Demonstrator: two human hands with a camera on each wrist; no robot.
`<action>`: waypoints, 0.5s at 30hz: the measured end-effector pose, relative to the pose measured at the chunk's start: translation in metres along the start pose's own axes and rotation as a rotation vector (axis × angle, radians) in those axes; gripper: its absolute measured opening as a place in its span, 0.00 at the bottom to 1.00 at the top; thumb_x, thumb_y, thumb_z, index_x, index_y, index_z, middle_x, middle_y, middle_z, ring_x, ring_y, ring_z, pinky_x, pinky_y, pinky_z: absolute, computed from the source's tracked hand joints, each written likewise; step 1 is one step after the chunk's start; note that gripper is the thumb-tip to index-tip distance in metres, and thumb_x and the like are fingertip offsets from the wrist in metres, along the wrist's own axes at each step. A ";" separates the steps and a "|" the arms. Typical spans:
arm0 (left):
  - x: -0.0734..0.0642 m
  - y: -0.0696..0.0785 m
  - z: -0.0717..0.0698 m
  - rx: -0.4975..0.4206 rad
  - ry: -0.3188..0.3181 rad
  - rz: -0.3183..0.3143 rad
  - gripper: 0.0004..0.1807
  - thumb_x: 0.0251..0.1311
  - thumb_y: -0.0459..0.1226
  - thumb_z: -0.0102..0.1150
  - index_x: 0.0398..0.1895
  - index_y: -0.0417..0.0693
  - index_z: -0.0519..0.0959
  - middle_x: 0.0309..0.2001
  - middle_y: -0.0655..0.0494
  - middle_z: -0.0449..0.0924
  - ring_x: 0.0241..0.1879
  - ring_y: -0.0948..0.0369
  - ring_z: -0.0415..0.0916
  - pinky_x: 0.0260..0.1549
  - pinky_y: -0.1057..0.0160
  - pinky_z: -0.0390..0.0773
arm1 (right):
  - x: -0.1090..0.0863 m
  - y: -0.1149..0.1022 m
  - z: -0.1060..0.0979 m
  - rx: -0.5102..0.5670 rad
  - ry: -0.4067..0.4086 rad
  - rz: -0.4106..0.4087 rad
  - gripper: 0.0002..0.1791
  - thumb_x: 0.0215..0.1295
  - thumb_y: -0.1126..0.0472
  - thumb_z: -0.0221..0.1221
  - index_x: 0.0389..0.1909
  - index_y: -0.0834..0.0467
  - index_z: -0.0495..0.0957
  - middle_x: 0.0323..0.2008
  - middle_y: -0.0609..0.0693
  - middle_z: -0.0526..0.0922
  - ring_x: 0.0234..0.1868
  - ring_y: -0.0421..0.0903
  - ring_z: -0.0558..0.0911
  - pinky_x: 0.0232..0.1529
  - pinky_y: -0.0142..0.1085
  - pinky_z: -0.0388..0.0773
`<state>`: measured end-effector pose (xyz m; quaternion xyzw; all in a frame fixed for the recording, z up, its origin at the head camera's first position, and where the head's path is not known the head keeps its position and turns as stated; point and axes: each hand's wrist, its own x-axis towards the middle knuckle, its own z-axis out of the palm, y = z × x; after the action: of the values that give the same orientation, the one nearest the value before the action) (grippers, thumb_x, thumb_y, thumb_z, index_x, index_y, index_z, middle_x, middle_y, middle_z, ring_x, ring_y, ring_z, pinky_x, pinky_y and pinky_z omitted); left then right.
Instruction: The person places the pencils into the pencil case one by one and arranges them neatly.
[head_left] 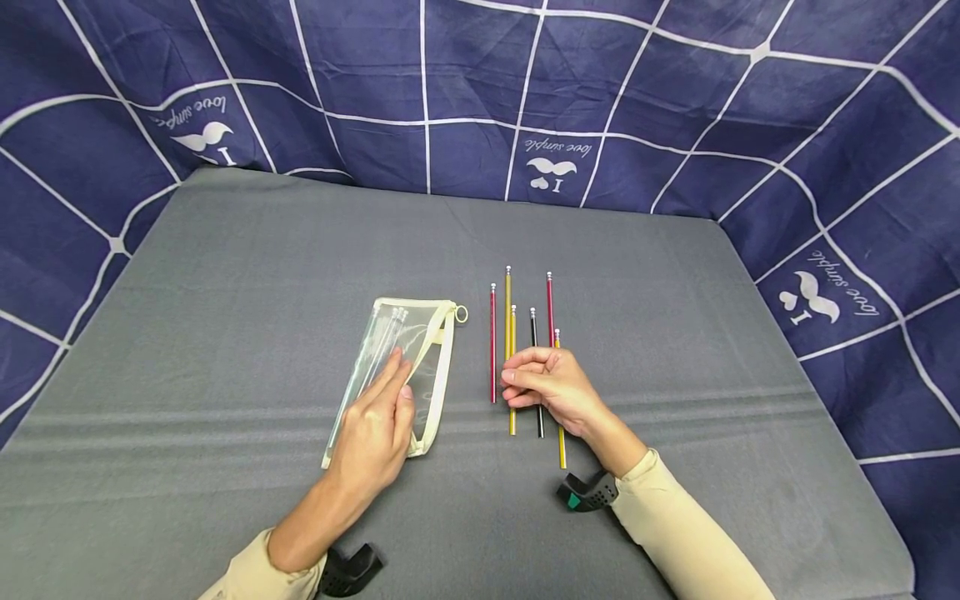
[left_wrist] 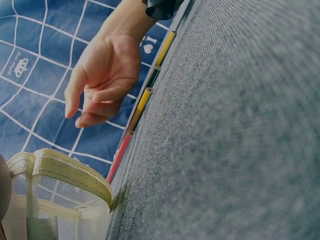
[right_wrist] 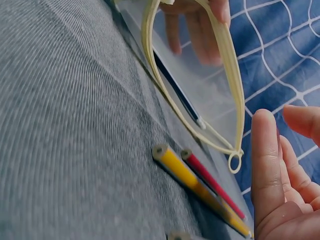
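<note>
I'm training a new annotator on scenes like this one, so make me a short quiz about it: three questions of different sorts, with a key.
1. Multiple choice: in the head view, what colour is the pencil lying nearest the clear pouch?
a) black
b) red
c) yellow
2. True or false: the mouth of the clear pouch is fully closed.
3. Fill in: the person's ____ hand touches the clear pouch.

Key:
1. b, the red pencil
2. False; it gapes open
3. left hand

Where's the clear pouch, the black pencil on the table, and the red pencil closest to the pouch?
Clear pouch (head_left: 444, 379), head view: its pale yellow right edge.
Black pencil (head_left: 534, 333), head view: its upper shaft.
Red pencil (head_left: 492, 346), head view: middle of its shaft.
</note>
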<state>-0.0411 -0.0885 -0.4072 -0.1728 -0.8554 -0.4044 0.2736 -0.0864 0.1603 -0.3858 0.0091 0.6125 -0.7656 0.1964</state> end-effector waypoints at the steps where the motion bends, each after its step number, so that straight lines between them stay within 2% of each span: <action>1: 0.000 0.000 0.000 0.000 0.000 0.000 0.18 0.62 0.27 0.52 0.54 0.26 0.78 0.58 0.32 0.76 0.57 0.41 0.76 0.52 0.41 0.75 | -0.001 0.000 -0.002 0.000 0.001 -0.003 0.07 0.59 0.79 0.58 0.37 0.68 0.78 0.26 0.53 0.85 0.25 0.43 0.85 0.30 0.35 0.85; 8: 0.000 0.000 0.001 -0.001 -0.001 0.001 0.18 0.62 0.27 0.52 0.54 0.26 0.78 0.58 0.33 0.76 0.57 0.41 0.76 0.53 0.41 0.75 | -0.008 0.002 -0.018 -0.011 0.016 -0.017 0.09 0.59 0.78 0.59 0.33 0.62 0.80 0.25 0.52 0.85 0.24 0.42 0.85 0.29 0.34 0.85; 15: 0.000 0.000 0.001 0.003 0.003 -0.003 0.18 0.62 0.27 0.52 0.53 0.26 0.79 0.58 0.33 0.76 0.57 0.41 0.76 0.52 0.41 0.75 | -0.009 -0.001 -0.033 -0.018 0.076 -0.048 0.08 0.59 0.79 0.59 0.35 0.64 0.80 0.25 0.52 0.86 0.24 0.41 0.85 0.29 0.34 0.84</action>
<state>-0.0412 -0.0874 -0.4076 -0.1705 -0.8558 -0.4038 0.2746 -0.0863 0.1944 -0.3904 0.0217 0.6265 -0.7637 0.1545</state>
